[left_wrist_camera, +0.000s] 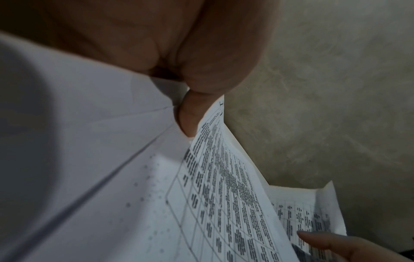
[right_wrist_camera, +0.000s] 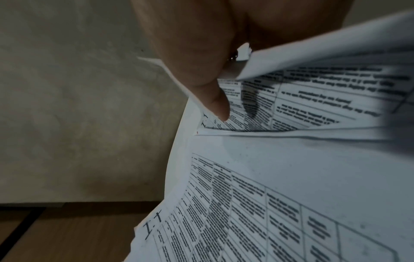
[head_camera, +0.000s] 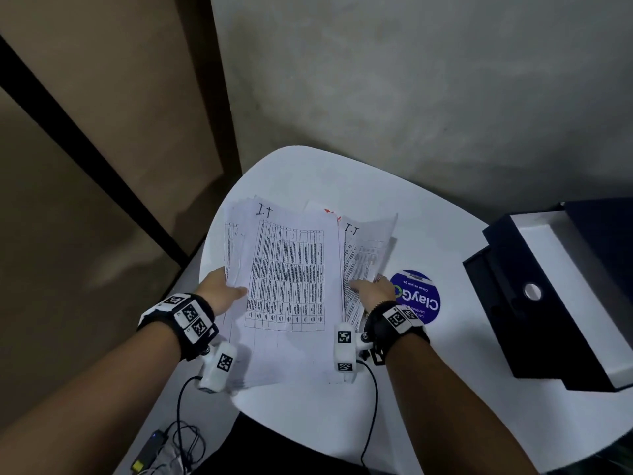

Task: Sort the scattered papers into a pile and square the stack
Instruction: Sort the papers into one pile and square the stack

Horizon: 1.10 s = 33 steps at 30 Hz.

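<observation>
Head view, white table (head_camera: 394,200) by grey wall (head_camera: 411,80), left hand (head_camera: 219,291) and right hand (head_camera: 373,291) gripping papers (head_camera: 291,269)

Dim, flat indoor light fills all three views, with no glare and no clear source. In the head view the white table (head_camera: 428,228) is the brightest surface; the wall behind it is mottled and grey, and straight lines bow toward the edges from the wide lens. The printed sheets (head_camera: 291,269) are soft, their text unreadable. Both wrist views are darker; the left hand (left_wrist_camera: 156,44) looms blurred, a grey shadow darkening the near paper, and the right hand (right_wrist_camera: 201,44) is equally unfocused.
</observation>
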{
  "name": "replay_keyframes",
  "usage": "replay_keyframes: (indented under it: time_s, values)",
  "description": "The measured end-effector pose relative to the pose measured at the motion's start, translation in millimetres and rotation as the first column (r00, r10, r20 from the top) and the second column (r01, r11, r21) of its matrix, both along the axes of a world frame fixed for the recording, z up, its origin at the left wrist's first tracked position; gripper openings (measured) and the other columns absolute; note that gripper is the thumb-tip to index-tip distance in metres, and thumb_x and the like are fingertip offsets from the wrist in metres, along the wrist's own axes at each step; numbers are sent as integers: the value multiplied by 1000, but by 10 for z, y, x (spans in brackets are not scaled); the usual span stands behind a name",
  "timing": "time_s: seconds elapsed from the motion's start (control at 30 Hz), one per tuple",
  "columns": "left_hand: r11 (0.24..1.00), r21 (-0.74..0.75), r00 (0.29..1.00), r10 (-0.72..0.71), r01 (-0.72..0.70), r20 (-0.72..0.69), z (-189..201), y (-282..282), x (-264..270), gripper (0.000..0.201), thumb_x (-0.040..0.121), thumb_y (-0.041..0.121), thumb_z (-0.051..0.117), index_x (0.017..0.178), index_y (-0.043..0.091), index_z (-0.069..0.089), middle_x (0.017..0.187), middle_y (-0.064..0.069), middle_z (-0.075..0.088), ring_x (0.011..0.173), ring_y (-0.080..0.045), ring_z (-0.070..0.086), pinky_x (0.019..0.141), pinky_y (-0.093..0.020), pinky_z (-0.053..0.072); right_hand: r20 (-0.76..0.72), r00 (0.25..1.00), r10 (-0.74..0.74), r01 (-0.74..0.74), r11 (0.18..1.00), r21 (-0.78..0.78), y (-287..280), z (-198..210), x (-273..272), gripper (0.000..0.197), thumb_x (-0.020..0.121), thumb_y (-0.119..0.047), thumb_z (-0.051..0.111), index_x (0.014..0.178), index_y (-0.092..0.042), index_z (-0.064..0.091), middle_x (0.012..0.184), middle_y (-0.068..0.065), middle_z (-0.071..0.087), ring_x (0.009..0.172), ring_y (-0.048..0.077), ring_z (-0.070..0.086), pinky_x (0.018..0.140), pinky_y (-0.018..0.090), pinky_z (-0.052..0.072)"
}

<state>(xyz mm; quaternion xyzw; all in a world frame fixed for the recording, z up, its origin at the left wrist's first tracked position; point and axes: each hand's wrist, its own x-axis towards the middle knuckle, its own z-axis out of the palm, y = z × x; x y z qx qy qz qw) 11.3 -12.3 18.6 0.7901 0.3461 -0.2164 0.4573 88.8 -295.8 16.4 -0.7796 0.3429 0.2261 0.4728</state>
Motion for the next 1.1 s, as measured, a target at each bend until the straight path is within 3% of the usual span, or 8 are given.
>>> replay_keyframes:
  time_s: [0.13,0.27,0.4,0.57,0.7,0.9,1.0,1.1]
  values:
    - [999,-51,999,19,-18,26,-84,104,-21,25,88,14,72,110,14,61,116,-6,69,110,-29,62,103,-49,47,12,995,-94,93,993,69,45,-100,21,78,78,-11,79,142,1,38,127,16,58,101,27,58,89,33,49]
    - [996,-78,999,34,-32,28,-68,168,-42,29,88,11,71,116,11,64,114,-5,70,108,-27,64,103,-48,47,-2,979,-206,206,976,73,80,-80,-51,78,83,-10,76,147,4,34,144,20,49,125,34,53,98,34,45]
    - [996,-77,999,50,-49,15,-35,212,-53,33,88,12,71,120,9,63,117,-6,70,112,-28,63,104,-47,46,234,961,-147,186,970,-154,-84,250,31,39,85,-10,72,121,0,61,117,17,68,104,35,67,83,34,53]
    - [997,-63,999,38,-36,27,-20,149,-1,33,89,12,70,120,9,62,118,-6,69,111,-27,63,103,-44,46,682,729,-61,236,957,-167,-347,1285,282,22,83,-11,69,104,-6,65,94,9,70,77,19,65,67,23,47]
    - [998,-61,1000,4,-2,26,-17,-11,65,26,90,15,69,114,12,60,115,-4,68,110,-27,62,103,-44,46,784,614,-93,121,992,22,-436,1827,336,19,76,-14,78,89,-9,64,85,4,71,74,15,68,67,29,58]
    - [988,-151,1000,16,-14,9,20,-202,82,47,82,22,72,126,11,59,120,-4,67,112,-32,63,102,-48,48,456,879,-138,-16,948,317,-337,1177,201,26,74,-8,80,98,-12,70,96,9,77,90,29,74,82,46,59]
    - [966,-244,994,99,-86,39,-19,-198,83,29,82,24,66,110,17,69,110,-7,74,99,-28,70,96,-46,53,230,973,21,-74,972,225,-292,602,118,28,73,-14,82,95,-11,65,96,7,72,90,24,69,85,39,57]
    - [915,-344,972,233,-213,16,4,-175,82,39,93,41,61,125,19,59,130,2,59,120,-19,55,109,-37,37,121,982,148,-156,986,61,-305,209,66,47,73,-18,80,114,0,64,103,7,69,93,27,66,76,29,53]
